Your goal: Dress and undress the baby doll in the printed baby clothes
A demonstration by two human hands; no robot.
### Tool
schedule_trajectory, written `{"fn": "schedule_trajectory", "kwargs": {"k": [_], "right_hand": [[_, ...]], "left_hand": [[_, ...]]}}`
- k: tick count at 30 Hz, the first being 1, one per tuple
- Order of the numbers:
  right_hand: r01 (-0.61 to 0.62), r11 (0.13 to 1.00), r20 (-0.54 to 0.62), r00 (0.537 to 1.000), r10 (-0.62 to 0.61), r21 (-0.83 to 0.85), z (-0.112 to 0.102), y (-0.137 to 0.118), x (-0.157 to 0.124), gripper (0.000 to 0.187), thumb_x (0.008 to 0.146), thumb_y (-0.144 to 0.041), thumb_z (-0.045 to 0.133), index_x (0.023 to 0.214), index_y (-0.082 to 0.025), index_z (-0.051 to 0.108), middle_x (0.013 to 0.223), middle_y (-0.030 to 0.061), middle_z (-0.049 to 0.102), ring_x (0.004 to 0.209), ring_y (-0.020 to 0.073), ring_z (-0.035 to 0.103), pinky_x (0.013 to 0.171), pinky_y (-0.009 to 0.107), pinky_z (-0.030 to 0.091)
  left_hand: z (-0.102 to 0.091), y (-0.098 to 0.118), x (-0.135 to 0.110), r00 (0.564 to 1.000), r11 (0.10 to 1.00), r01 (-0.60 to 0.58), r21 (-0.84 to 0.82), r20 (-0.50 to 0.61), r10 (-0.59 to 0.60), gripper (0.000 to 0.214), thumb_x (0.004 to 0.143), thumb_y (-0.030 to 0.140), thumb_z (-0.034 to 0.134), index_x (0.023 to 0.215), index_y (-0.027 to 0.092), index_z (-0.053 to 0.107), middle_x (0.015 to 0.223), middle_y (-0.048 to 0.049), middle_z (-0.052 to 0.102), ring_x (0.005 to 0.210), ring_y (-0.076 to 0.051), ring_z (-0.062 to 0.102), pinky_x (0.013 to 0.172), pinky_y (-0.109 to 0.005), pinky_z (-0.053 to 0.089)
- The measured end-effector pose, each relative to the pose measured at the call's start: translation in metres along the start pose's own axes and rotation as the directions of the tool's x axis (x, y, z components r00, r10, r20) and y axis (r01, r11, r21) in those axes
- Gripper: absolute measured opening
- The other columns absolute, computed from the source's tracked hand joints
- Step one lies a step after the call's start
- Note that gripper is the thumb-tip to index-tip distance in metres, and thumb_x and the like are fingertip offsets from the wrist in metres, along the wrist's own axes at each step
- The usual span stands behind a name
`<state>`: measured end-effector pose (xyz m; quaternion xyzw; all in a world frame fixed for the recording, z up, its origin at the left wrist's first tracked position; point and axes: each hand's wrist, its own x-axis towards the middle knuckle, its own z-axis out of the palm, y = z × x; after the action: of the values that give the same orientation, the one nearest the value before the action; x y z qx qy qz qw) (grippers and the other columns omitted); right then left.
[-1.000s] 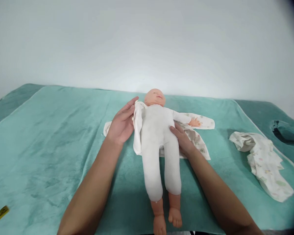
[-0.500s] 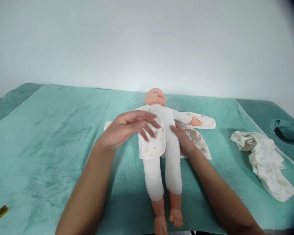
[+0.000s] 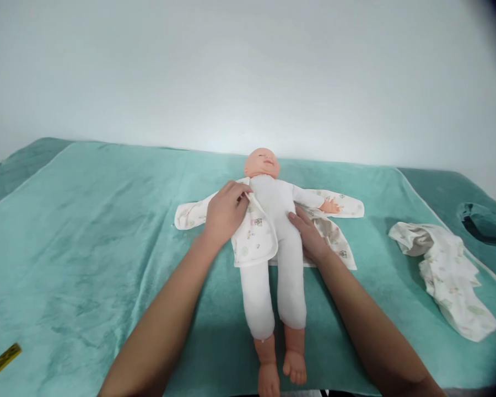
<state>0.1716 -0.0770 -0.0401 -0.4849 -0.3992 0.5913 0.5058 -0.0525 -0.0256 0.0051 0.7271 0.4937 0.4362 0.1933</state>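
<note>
A baby doll (image 3: 273, 220) in a white body suit lies on its back on a teal towel (image 3: 107, 231), head toward the wall. Under it is spread a printed white jacket (image 3: 254, 237), its left flap folded over the doll's chest. My left hand (image 3: 225, 212) rests on the doll's shoulder with the fingers curled onto the edge of that flap. My right hand (image 3: 310, 234) lies flat, fingers stretched, against the doll's other side and on the jacket's right flap.
A crumpled printed garment (image 3: 446, 273) lies on the towel at the right. Beyond it a dark teal cloth (image 3: 479, 218) sits at the table's far right. A yellow strip (image 3: 2, 361) shows at the lower left edge.
My left hand folded the jacket's left flap over the doll's chest, then came back to its shoulder and curled onto the flap's edge. My right hand stayed put.
</note>
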Motion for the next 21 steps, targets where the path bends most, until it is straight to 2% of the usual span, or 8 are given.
{"fn": "schedule_trajectory", "kwargs": {"k": [2,4,6,9,13,15,19,21], "right_hand": [[-0.004,1.0,-0.004,1.0,0.004,0.001,0.0,-0.001,0.0,0.047,0.085,-0.051,0.071,0.126,-0.03,0.065,0.129,0.0009,0.07,0.115,0.0257,0.065,0.096,0.038,0.054],[-0.01,1.0,-0.004,1.0,0.01,-0.002,0.001,-0.002,-0.001,0.048,0.085,-0.051,0.071,0.128,-0.03,0.065,0.129,0.0013,0.07,0.114,0.0256,0.065,0.095,0.037,0.054],[-0.013,1.0,-0.007,1.0,0.013,-0.009,0.001,-0.003,-0.001,0.049,0.085,-0.051,0.071,0.128,-0.029,0.064,0.131,0.0016,0.069,0.115,0.0258,0.065,0.096,0.037,0.053],[-0.009,1.0,-0.011,1.0,0.008,-0.011,0.002,-0.004,-0.001,0.049,0.085,-0.051,0.071,0.128,-0.029,0.064,0.133,0.0015,0.068,0.12,0.0259,0.063,0.099,0.037,0.052],[-0.006,1.0,-0.011,1.0,0.006,-0.01,0.003,-0.006,-0.002,0.049,0.085,-0.051,0.071,0.128,-0.028,0.064,0.133,0.0016,0.068,0.12,0.0254,0.063,0.1,0.037,0.052],[-0.011,1.0,-0.012,1.0,0.011,-0.017,0.003,-0.006,-0.002,0.049,0.085,-0.051,0.071,0.128,-0.028,0.064,0.133,0.0016,0.068,0.12,0.0254,0.063,0.101,0.038,0.052],[-0.021,0.999,-0.012,1.0,0.021,-0.032,0.002,-0.006,-0.003,0.05,0.085,-0.052,0.07,0.129,-0.029,0.063,0.134,0.0021,0.068,0.121,0.0263,0.063,0.102,0.039,0.052],[-0.013,0.999,-0.01,1.0,0.012,-0.039,0.003,-0.006,-0.003,0.051,0.086,-0.052,0.069,0.13,-0.028,0.062,0.135,0.0025,0.067,0.122,0.0264,0.062,0.103,0.039,0.052]], "left_hand": [[0.004,0.0,0.0,0.992,0.966,0.099,-0.239,-0.056,-0.115,0.017,0.086,0.016,0.058,0.099,0.023,0.067,0.093,-0.001,0.067,0.084,-0.017,0.062,0.077,-0.029,0.048],[0.006,0.002,0.0,0.983,0.877,0.15,-0.457,-0.029,-0.183,0.015,0.087,0.021,0.061,0.101,0.023,0.067,0.095,-0.0006,0.068,0.087,-0.016,0.062,0.079,-0.027,0.048],[0.006,0.003,0.001,0.978,0.78,0.178,-0.6,0.022,-0.206,0.016,0.087,0.027,0.064,0.102,0.024,0.068,0.098,-0.001,0.069,0.09,-0.015,0.063,0.079,-0.026,0.049],[0.004,0.006,0.002,0.963,0.656,0.216,-0.723,0.047,-0.266,0.02,0.085,0.031,0.068,0.104,0.025,0.07,0.104,-0.0011,0.07,0.09,-0.015,0.063,0.076,-0.024,0.049],[-0.001,0.007,0.005,0.926,0.527,0.291,-0.799,0.097,-0.364,0.02,0.081,0.027,0.068,0.101,0.025,0.071,0.103,-0.0006,0.071,0.083,-0.014,0.063,0.07,-0.023,0.049],[-0.004,0.006,0.006,0.923,0.554,0.35,-0.756,0.175,-0.344,0.02,0.079,0.02,0.065,0.097,0.022,0.073,0.097,-0.0013,0.072,0.082,-0.014,0.063,0.07,-0.023,0.048],[-0.015,0.009,0.006,0.906,0.734,0.419,-0.534,0.301,-0.298,0.022,0.074,0.01,0.057,0.085,0.017,0.075,0.081,-0.0022,0.07,0.073,-0.013,0.06,0.065,-0.023,0.046],[-0.022,0.015,0.006,0.885,0.747,0.447,-0.493,0.369,-0.286,0.021,0.075,0.011,0.057,0.086,0.016,0.074,0.077,-0.0026,0.068,0.067,-0.012,0.059,0.06,-0.024,0.044]]}}
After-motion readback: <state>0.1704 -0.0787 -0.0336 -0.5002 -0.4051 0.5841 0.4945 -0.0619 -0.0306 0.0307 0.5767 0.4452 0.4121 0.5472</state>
